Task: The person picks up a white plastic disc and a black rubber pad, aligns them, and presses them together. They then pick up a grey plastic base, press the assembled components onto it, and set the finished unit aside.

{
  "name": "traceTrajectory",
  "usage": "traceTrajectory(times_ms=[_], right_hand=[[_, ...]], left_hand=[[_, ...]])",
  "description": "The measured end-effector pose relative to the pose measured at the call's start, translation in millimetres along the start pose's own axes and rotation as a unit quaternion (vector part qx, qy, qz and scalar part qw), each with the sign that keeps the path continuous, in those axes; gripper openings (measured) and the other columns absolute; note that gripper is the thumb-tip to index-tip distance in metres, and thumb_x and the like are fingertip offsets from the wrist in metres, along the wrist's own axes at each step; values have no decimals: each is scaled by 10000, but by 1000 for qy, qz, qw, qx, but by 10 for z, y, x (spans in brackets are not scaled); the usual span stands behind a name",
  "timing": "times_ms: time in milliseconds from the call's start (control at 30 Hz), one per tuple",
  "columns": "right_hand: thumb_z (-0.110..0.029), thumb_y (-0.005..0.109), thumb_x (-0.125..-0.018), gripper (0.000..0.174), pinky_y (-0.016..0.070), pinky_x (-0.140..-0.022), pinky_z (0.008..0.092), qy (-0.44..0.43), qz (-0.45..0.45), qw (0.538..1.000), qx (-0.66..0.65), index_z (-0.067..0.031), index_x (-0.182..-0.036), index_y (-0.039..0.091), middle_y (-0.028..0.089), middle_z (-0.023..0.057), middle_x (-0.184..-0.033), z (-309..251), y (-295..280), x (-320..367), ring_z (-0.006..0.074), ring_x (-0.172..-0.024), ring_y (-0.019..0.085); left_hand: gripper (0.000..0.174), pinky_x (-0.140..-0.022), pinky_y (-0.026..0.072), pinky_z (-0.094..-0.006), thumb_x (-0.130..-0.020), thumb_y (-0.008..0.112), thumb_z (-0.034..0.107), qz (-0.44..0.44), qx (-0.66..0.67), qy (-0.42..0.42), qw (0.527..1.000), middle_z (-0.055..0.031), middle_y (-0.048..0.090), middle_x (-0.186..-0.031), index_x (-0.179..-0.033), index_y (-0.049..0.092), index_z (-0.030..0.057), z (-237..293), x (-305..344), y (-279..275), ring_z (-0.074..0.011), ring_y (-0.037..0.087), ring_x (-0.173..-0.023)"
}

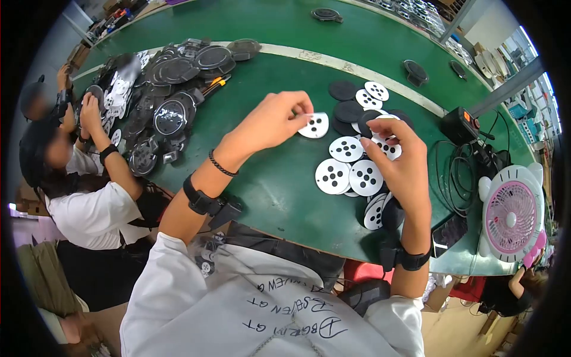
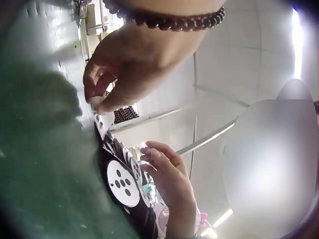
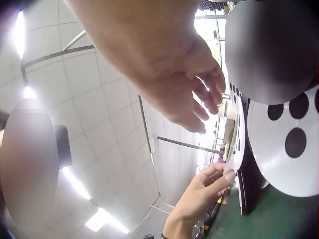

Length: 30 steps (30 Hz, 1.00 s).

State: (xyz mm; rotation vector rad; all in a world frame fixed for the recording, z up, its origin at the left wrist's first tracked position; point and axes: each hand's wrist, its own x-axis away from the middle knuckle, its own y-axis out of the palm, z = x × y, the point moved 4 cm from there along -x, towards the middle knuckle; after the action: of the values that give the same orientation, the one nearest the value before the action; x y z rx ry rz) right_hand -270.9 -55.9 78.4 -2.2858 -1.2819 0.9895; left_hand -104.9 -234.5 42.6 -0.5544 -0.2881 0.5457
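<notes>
Right half of the green desk (image 1: 279, 196) is crowded: a loose pile of overlapping spotted discs (image 1: 332, 177) and plain black discs (image 1: 343, 90) sits under and around my right grip (image 1: 403, 160), which hides part of it. Right of that, a black box with an orange panel (image 1: 459, 124), tangled black cable (image 1: 455, 178), dark flat device (image 1: 450, 233) near the edge, then a pink-and-white fan (image 1: 511, 214); these crowd my right side. To the left, a big heap of dark round parts (image 1: 178, 66), orange-handled tools (image 1: 216, 85) beside it, and a person in white (image 1: 98, 217) working there. Left grip (image 1: 267, 122) has one white disc (image 1: 315, 126) pinched at its upper-left edge, thumb against fingers; disc is just left of the pile, spots visible. Can't tell if its lower edge touches the desk. Left forearm reaches up and across from lower left, beaded bracelet (image 1: 222, 163) on it. Right forearm rises from lower right, hand bent inward over the pile, thumb and fingers curved, spread apart, holding nothing.
</notes>
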Motion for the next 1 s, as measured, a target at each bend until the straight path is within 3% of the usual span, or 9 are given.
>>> traceTrajectory(times_ms=[67, 167, 267, 333, 467, 600, 700, 800, 1000], right_hand=[[-116, 792, -785, 284, 511, -821, 349, 28, -11, 1000, -9, -4, -1024, 688, 698, 108, -986, -4, 3, 7, 245, -892, 651], [-178, 809, -764, 353, 469, -904, 406, -49, -77, 992, 86, -31, -1071, 716, 669, 117, -1080, -52, 149, 48, 312, -1056, 587], [-193, 794, -784, 337, 466, -903, 410, -146, -70, 959, 233, -51, -1082, 726, 667, 120, -1074, -81, 322, 159, 310, -1046, 581], [-158, 763, -816, 260, 460, -899, 403, -163, -75, 958, 226, -57, -1053, 729, 659, 113, -1072, -146, 381, 158, 291, -1013, 592], [-62, 710, -858, 146, 499, -753, 365, -119, 9, 980, 157, -47, -1003, 722, 633, 98, -1050, -246, 280, 85, 245, -878, 622], [13, 707, -861, 185, 516, -633, 307, -111, 2, 993, 33, -35, -1039, 722, 592, 91, -1035, -235, 232, 85, 173, -727, 618], [19, 727, -841, 204, 541, -685, 306, -110, 25, 993, -35, -44, -1035, 734, 584, 108, -1067, -198, 265, 52, 181, -799, 649], [43, 720, -867, 318, 574, -785, 274, 114, 64, 925, -357, 33, -1175, 640, 580, 111, -1101, -145, 369, 81, 165, -892, 667], [29, 679, -923, 265, 577, -829, 265, 132, -14, 916, -379, 78, -1175, 615, 675, 83, -987, 57, 525, 144, 128, -944, 670]], left_hand=[[216, -707, 521, -342, -891, 694, 121, 29, -1, 26, 999, -168, 684, -991, -1040, 630, -21, -162, -90, 6, -226, 669, -821], [346, -875, 490, -397, -878, 722, 213, 200, -210, 134, 948, -157, 644, -1099, -1153, 623, 27, -191, -49, 9, -286, 612, -998], [366, -936, 456, -413, -873, 730, 232, 227, -148, 194, 943, -144, 625, -1140, -1168, 628, 41, 137, 72, 45, -313, 572, -1064], [378, -796, 499, -352, -894, 738, 274, 91, -69, 186, 976, -125, 639, -1060, -1168, 629, 38, 297, 88, 149, -238, 607, -925], [362, -697, 478, -260, -974, 675, 274, -35, 138, 112, 984, -80, 662, -1012, -1225, 622, 18, 244, 5, 255, -142, 609, -831], [509, -784, 513, -244, -977, 660, 180, -227, 432, -1, 873, -66, 639, -1075, -1427, 490, 14, 202, 95, 358, -111, 626, -968], [667, -954, 503, -270, -908, 688, 33, -148, 500, 60, 851, -88, 532, -1289, -1502, 385, 13, 189, 130, 280, -121, 590, -1104], [700, -969, 500, -283, -886, 688, -19, -52, 490, 117, 862, -88, 528, -1298, -1511, 374, 11, 255, 192, 268, -118, 583, -1137], [454, -914, 534, -270, -911, 681, -7, -2, 394, 148, 907, -99, 633, -1155, -1325, 494, -8, 229, 210, 260, -130, 640, -1053]])
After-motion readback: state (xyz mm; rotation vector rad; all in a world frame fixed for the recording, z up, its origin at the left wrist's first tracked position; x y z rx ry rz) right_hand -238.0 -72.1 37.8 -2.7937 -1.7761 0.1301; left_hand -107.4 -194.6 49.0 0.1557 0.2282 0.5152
